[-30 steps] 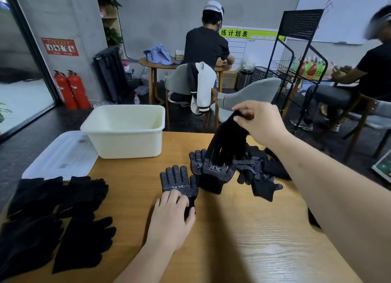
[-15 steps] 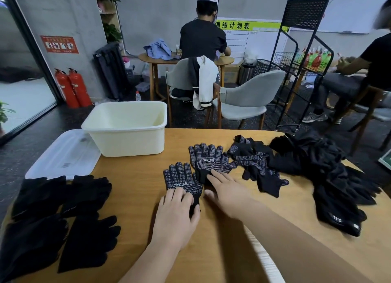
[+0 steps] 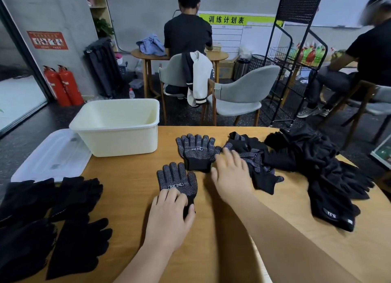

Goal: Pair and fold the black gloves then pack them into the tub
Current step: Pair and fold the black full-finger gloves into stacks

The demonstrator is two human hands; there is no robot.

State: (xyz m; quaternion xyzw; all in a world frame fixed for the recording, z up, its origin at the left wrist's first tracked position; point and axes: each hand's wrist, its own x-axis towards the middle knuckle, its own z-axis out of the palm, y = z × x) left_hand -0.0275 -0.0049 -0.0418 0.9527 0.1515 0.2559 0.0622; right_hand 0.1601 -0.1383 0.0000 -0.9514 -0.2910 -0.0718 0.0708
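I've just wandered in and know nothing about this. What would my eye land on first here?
Black gloves dominate: a big dark heap on the right of the wooden table, plain black gloves laid flat at near left. In the middle, the left hand rests flat on a white-dotted black glove while the blurred right hand reaches toward more dotted gloves. A cream plastic tub stands at far left.

approach: bare strip of wooden table point(image 3: 131, 183) runs from near edge up to open-topped cream plastic tub point(image 3: 118, 143) | left: flat plain black gloves point(image 3: 69, 208), clear plastic lid point(image 3: 48, 157) | right: dotted black gloves point(image 3: 196, 151), heaped black glove pile point(image 3: 317, 162)
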